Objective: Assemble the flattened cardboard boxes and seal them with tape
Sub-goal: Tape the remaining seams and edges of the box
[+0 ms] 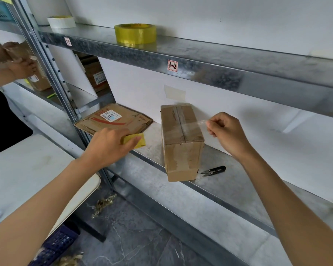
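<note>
An assembled brown cardboard box stands on the metal shelf, with clear tape along its top seam. My right hand pinches the free end of a clear tape strip that runs across the box top. My left hand grips a yellow tape roll resting on the shelf left of the box. A flattened cardboard box with a white label lies behind my left hand.
Small black snips lie on the shelf right of the box. A yellow tape roll and a white roll sit on the upper shelf. Another person's hand holds cardboard at far left. A white table stands below left.
</note>
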